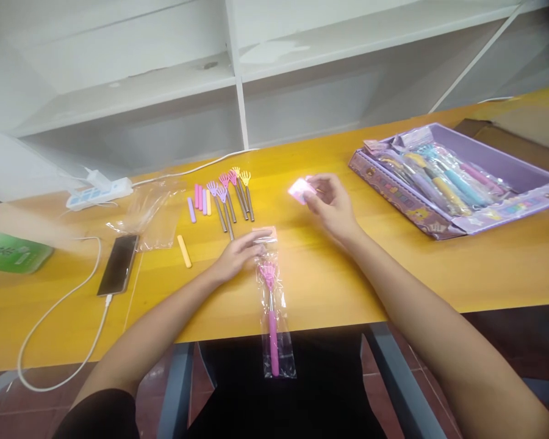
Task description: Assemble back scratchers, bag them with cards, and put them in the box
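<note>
A pink back scratcher (273,329) lies inside a clear plastic bag (281,299), its handle end reaching past the table's front edge. At the bag's top is my left hand (238,256), fingers stretched out and thumb apart, resting against the plastic. My right hand (332,204) is closed on a small pink-and-white card (301,190), partly washed out by glare, above the table. Beyond my left hand lie several back scratchers with bare metal rods and purple, pink and yellow heads (224,180). Loose coloured handle tubes (200,198) lie beside them, and a yellow tube (184,251) sits nearer me.
At the right stands a purple display box (407,204) with several bagged back scratchers (448,177). To the left are a phone (118,265) on a white cable, empty plastic bags (158,213), a power strip (99,194) and a green package (16,251). White shelving (240,110) rises behind.
</note>
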Demonstrator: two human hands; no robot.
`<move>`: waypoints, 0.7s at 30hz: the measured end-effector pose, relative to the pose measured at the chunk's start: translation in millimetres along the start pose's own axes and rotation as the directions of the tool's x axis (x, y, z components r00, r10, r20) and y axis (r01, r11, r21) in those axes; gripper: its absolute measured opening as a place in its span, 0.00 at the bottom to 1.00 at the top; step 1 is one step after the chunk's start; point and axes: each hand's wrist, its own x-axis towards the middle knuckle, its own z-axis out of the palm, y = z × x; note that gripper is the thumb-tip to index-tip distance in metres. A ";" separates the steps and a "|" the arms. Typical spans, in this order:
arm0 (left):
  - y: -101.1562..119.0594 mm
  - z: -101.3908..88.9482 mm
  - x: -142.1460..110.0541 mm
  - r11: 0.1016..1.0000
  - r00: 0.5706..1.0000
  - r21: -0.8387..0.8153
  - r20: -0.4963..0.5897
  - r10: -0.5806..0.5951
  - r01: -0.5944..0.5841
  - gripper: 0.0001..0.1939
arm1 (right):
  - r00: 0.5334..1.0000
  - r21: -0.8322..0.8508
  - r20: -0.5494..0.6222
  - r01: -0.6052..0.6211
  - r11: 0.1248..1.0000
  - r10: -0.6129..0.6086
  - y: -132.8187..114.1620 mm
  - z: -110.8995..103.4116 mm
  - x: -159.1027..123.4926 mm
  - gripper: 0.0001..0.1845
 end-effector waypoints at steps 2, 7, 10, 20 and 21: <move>-1.1 -2.7 2.4 0.984 0.999 -0.174 0.016 -0.034 0.036 0.26 | 0.990 0.132 0.136 -0.066 0.989 0.047 -14.9 10.9 -14.4 0.28; -1.9 -7.2 5.4 0.906 0.996 -0.414 0.038 -0.084 0.092 0.28 | 0.906 0.282 0.405 -0.249 0.927 0.120 -26.3 29.5 -33.4 0.29; -3.4 -8.7 5.8 0.878 0.993 -0.465 0.053 -0.104 0.116 0.30 | 0.875 0.267 0.461 -0.295 0.917 0.147 -20.8 33.3 -34.6 0.28; -0.4 -6.5 5.8 0.834 0.986 -0.527 0.060 -0.159 0.166 0.32 | 0.906 0.107 0.409 -0.166 0.980 0.108 -13.4 33.4 -35.5 0.24; 0.5 -6.3 5.7 0.829 0.984 -0.531 0.060 -0.166 0.172 0.32 | 0.910 0.080 0.404 -0.136 0.988 0.092 -13.2 33.5 -35.7 0.24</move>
